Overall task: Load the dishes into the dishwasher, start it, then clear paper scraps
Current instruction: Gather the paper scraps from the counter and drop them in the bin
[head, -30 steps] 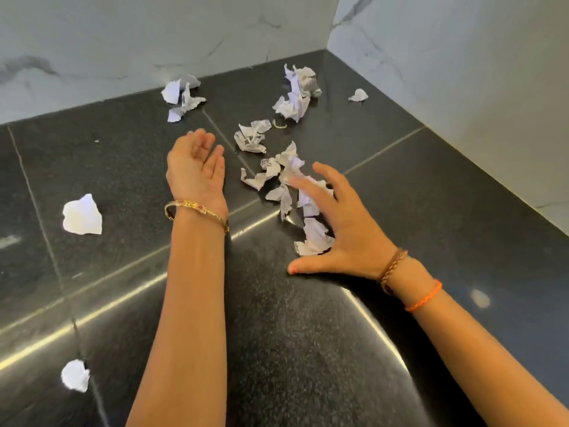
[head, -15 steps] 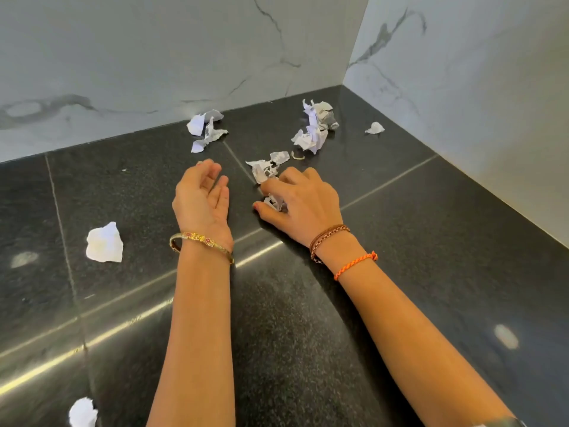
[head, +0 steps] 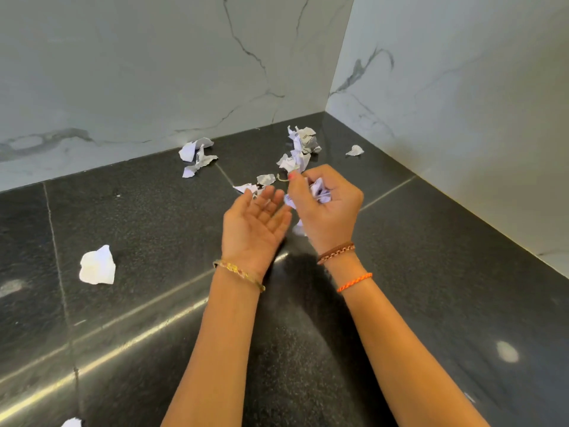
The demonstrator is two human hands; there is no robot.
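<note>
Lower left edge of the frame: a sliver of white crumpled paper (head: 72, 422), cut off by the border. Above it, mid-left, a larger white wad (head: 98, 266) lying alone on the black granite counter (head: 431, 272), well apart from everything else. Further right, toward the upper middle, a torn cluster (head: 197, 155) close against the marbled back wall (head: 123, 72). Centre of the frame: left hand (head: 257, 224) palm up, fingers spread and relaxed, holding nothing, a gold bracelet (head: 238, 274) at the wrist. Just past its fingertips, small printed bits (head: 257, 184) flat on the counter. Immediately right, nearly touching the left fingertips: right hand (head: 326, 204), raised off the surface, fingers curled round a bunch of paper scraps (head: 318, 192), white edges poking out between fingers and below the palm; possibly one piece falling under the hand, too blurred to tell. Brown beaded band (head: 335, 252) and orange thread (head: 354, 282) on that wrist. Behind the right hand, upper middle, a crumpled heap (head: 300, 147) near the corner. Furthest right, one small scrap (head: 354, 150) beside the side wall (head: 462, 103).
</note>
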